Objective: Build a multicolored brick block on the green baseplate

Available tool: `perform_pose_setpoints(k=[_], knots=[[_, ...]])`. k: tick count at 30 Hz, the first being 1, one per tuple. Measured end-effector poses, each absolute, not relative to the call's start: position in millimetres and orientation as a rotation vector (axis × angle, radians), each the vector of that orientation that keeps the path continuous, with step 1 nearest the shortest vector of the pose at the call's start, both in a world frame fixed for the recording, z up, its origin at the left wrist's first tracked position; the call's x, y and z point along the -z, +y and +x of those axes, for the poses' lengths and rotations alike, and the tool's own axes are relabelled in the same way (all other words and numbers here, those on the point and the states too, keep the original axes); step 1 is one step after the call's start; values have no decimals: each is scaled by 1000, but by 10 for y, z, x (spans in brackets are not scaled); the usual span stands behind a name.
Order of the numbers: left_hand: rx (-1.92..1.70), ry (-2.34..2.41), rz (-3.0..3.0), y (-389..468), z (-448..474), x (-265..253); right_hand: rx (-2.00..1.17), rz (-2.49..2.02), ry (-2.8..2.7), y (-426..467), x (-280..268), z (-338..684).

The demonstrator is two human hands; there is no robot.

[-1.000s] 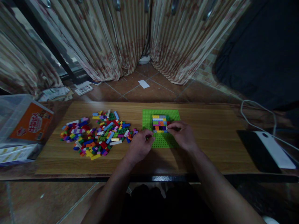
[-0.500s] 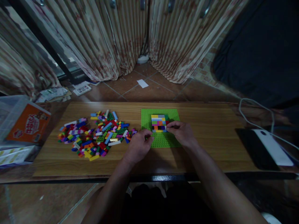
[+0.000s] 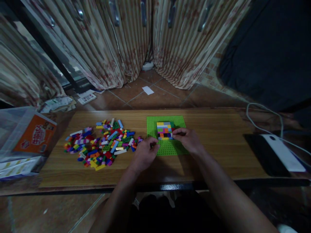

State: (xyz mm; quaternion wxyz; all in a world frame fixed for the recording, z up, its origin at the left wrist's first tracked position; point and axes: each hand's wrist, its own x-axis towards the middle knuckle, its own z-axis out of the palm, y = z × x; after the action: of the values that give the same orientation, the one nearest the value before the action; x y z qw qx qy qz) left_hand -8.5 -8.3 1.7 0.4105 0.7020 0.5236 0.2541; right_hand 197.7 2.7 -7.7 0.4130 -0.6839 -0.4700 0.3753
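A green studded baseplate (image 3: 170, 149) lies on the wooden table. On it stands a low block of multicoloured building bricks (image 3: 163, 129), with yellow and grey at its far side and a dark gap near the front. My right hand (image 3: 190, 139) is closed in a pinch at the block's right front corner; a small brick seems to be at the fingertips, partly hidden. My left hand (image 3: 145, 152) rests over the baseplate's left front edge, fingers curled and closed, just short of the block. Whatever lies between its thumb and finger is hidden.
Left of the baseplate spreads a pile of loose bricks (image 3: 107, 142). A clear plastic box with an orange label (image 3: 35, 134) stands at the table's left end. On the right lie a black-and-white flat object (image 3: 279, 152) and a white cable (image 3: 263, 124). Curtains (image 3: 116, 48) hang behind.
The camera view has tilted slightly, so the table sits a little lower in the picture. Both hands keep nearly the same places at the brick block.
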Motion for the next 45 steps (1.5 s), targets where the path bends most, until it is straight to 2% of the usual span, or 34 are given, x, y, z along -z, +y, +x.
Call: perform_pose_setpoints(k=[5, 10, 14, 19, 37, 45], knots=[[-612, 1358, 1766, -87, -101, -40, -808, -1740, -1205, 43, 89, 2063], [-600, 1425, 1778, -86, -100, -44, -517, -1826, -1572, 10, 84, 1966], [-542, 1449, 1819, -103, -113, -64, -402, -1769, -1841, -9, 82, 1864], [-436, 1557, 1802, -99, -207, -103, -416, -1731, -2024, 7, 104, 1835], [-407, 1847, 1748, -93, -678, -175, -527, -1695, -2060, -34, 130, 1563], [-472, 1831, 1828, -176, -679, -145, -412, -1737, -2096, -50, 166, 1936]])
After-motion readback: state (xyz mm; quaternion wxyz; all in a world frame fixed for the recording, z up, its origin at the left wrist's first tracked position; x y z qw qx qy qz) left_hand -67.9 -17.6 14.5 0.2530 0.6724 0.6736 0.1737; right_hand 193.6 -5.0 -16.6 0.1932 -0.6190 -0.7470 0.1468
